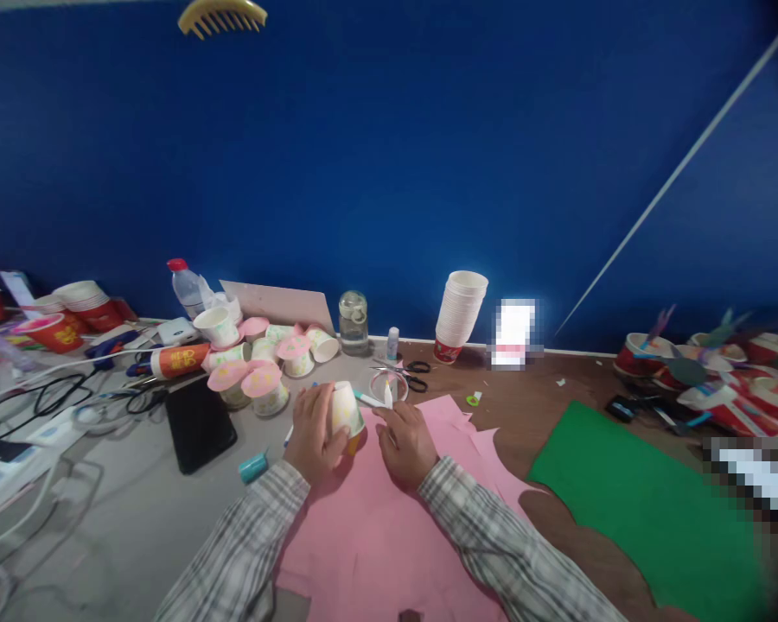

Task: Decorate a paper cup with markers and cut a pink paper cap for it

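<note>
My left hand (312, 432) is wrapped round a small pale paper cup (345, 408), which is tilted above the pink paper (389, 527). To its right, my right hand (405, 441) has its fingers curled together. A white pointed tip (387, 396) stands up by its fingertips; whether the hand holds it I cannot tell. Just beyond the hands lie a teal-and-white pen (368, 399), a roll of clear tape (398, 386) and black-handled scissors (417, 377). At the back left, several paper cups (264, 390) carry pink paper rounds on top.
A tall stack of white cups (460, 315) leans near the blue wall, with a glass jar (353, 324) to its left. Green sheet (648, 510) covers the right side. A black phone (200, 425), a teal roll (252, 467) and cables (32, 389) lie on the left.
</note>
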